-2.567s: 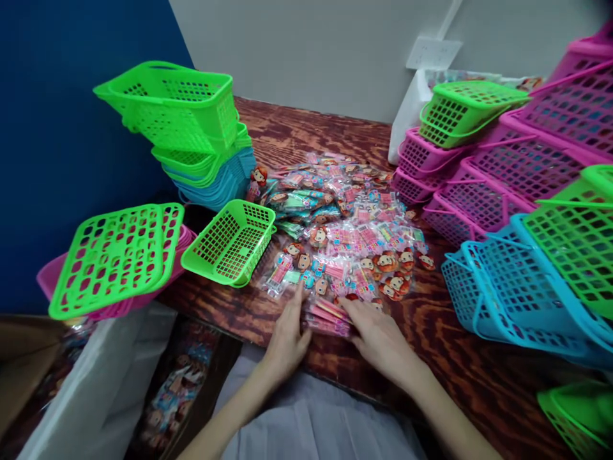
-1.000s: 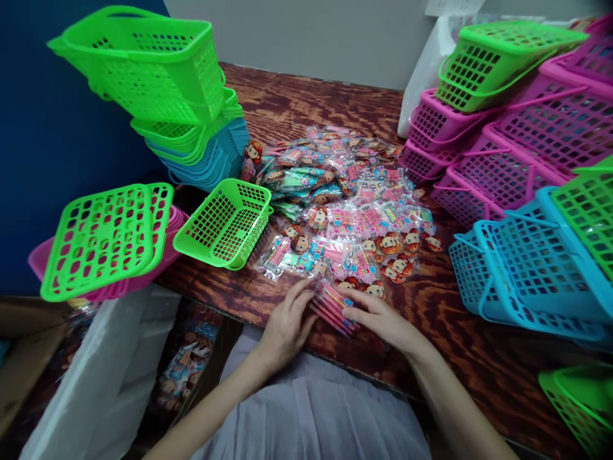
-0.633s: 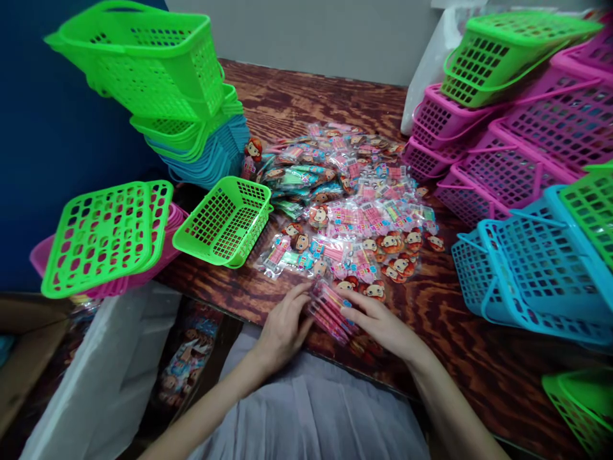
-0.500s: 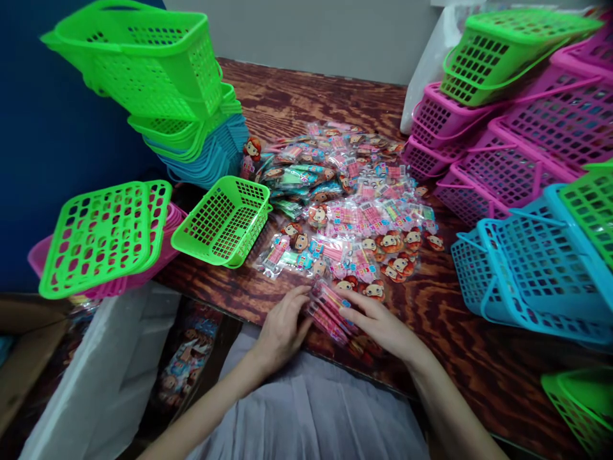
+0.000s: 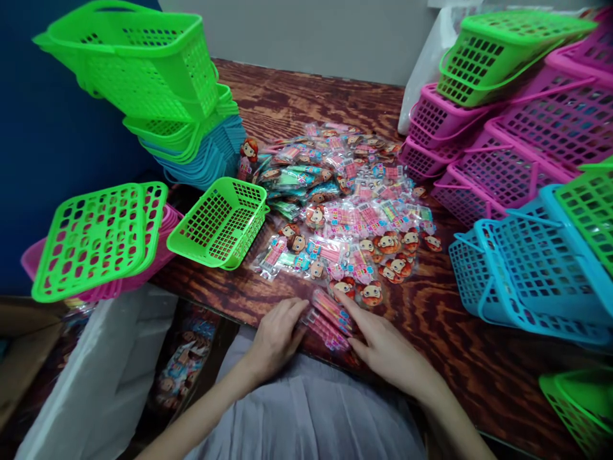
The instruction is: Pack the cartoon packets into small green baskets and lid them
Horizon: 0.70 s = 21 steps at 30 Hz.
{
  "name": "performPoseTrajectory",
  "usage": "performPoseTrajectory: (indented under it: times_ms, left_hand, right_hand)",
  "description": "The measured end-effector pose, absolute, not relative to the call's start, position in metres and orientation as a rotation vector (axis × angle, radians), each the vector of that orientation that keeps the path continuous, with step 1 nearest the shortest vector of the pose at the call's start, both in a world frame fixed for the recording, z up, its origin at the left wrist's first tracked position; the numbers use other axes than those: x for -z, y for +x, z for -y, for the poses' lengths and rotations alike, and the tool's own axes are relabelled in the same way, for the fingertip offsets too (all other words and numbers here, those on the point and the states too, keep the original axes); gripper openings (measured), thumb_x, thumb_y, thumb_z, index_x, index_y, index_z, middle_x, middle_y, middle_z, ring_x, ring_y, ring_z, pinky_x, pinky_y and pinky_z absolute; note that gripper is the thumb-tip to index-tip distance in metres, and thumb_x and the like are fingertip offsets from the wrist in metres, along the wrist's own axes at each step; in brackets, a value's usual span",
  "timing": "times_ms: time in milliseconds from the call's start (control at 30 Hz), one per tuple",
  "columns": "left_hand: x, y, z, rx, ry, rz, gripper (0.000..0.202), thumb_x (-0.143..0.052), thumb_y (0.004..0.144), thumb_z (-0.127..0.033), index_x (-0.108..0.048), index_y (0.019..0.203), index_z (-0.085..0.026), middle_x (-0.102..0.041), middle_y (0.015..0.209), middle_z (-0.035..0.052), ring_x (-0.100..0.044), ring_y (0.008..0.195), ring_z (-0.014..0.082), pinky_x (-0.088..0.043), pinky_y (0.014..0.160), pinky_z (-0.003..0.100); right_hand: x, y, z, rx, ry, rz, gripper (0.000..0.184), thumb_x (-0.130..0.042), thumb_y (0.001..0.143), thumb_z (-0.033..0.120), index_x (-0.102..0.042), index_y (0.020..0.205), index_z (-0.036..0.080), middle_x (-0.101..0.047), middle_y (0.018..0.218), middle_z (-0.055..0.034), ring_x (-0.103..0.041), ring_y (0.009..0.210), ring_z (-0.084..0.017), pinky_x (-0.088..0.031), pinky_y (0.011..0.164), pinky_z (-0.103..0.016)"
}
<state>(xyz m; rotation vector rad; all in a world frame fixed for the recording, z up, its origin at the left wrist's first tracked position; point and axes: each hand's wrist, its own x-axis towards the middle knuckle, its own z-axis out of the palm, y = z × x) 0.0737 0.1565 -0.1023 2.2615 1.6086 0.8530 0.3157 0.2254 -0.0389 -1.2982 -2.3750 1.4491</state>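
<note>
Near the table's front edge, a small stack of clear plastic packets with pink contents (image 5: pixel 330 319) sits between my two hands. My left hand (image 5: pixel 280 332) has its curled fingers against the left side of the stack. My right hand (image 5: pixel 387 345) grips the other side, its fingers along the far right edge and its thumb lower down. Just beyond lies a spread of similar packets (image 5: pixel 345 214), many with cartoon heads printed on them. To the left of that pile stands a green basket (image 5: pixel 223 223), tilted toward me.
Green and blue baskets (image 5: pixel 191 147) are stacked high at the left, above green lattice pieces (image 5: pixel 90 236) resting on pink baskets. Pink baskets (image 5: pixel 522 160) and blue baskets (image 5: pixel 531 268) line the right side. White foam (image 5: pixel 96 377) stands by the table's left front edge.
The packet stack has shifted and turned slightly between my hands. My right hand has moved a little toward me, with its thumb lower on the stack. The view has shifted slightly.
</note>
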Motion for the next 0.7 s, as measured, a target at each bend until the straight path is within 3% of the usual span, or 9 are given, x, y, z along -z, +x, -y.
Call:
performPoseTrajectory:
  times_ms: [233,467,700]
  left_hand:
    - [0.097,0.072,-0.153,-0.797,2.256,-1.567,0.031,-0.047,0.094,-0.017,-0.051,0.124,-0.019,-0.066,0.109,0.0106,-0.064,0.102,0.0217,-0.055,0.088,0.035]
    - [0.097,0.072,-0.154,-0.753,2.299,-1.543,0.032,-0.045,0.095,-0.016,-0.054,0.125,-0.018,-0.064,0.109,0.0108,-0.063,0.099,0.0209,-0.054,0.085,0.033]
    - [0.092,0.074,-0.157,-0.749,2.293,-1.545,0.025,-0.046,0.096,-0.016,-0.060,0.117,-0.020,-0.062,0.105,0.0091,-0.062,0.092,0.0189,-0.053,0.080,0.031]
  right_hand:
    - [0.035,0.307,-0.206,-1.231,-1.355,2.432,0.091,-0.046,0.080,0.006,-0.006,0.158,0.031,-0.054,0.143,-0.0087,-0.053,0.130,-0.025,-0.046,0.106,-0.047]
    - [0.033,0.304,-0.199,-1.217,-1.357,2.456,0.097,-0.054,0.083,0.012,0.004,0.157,0.035,-0.054,0.142,-0.0082,-0.055,0.126,-0.028,-0.048,0.104,-0.048]
    - [0.037,0.311,-0.202,-1.250,-1.395,2.402,0.085,-0.052,0.088,0.019,-0.006,0.158,0.033,-0.054,0.144,-0.0078,-0.053,0.130,-0.026,-0.046,0.106,-0.046]
